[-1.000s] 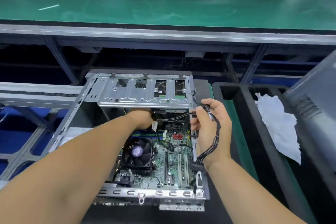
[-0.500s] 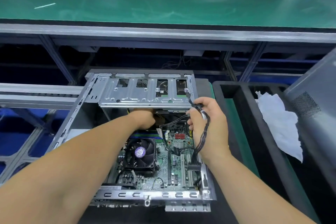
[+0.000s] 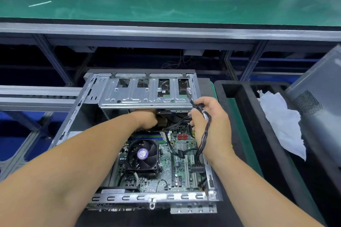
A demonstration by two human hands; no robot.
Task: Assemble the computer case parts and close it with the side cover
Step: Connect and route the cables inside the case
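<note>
Right hand (image 3: 212, 125) has its grip closed on the cable bundle (image 3: 205, 131), fingers curled round the black wires at the case's 3 o'clock side. Left hand (image 3: 147, 120) reaches under the drive cage (image 3: 147, 94) toward 12 o'clock; its fingers are hidden there, so whether that grip holds anything cannot be told.

Over the last second the right hand has lifted the bundle up and toward the cage's right corner, and the loop that hung down the wrist now sits tighter against the palm. The left hand has barely shifted. That reads as slack being drawn clear of the motherboard (image 3: 175, 164) while the left hand seats a plug below the cage, though the plug itself is out of sight.

The case (image 3: 151, 198) lies open on the bench, fan (image 3: 143, 154) and board exposed. What is probably the side cover (image 3: 323, 94) leans at 3 o'clock, well apart, beyond the black tray (image 3: 238, 108) holding a white cloth (image 3: 282, 123). Closing appears some way off: the wiring looks unfinished.
</note>
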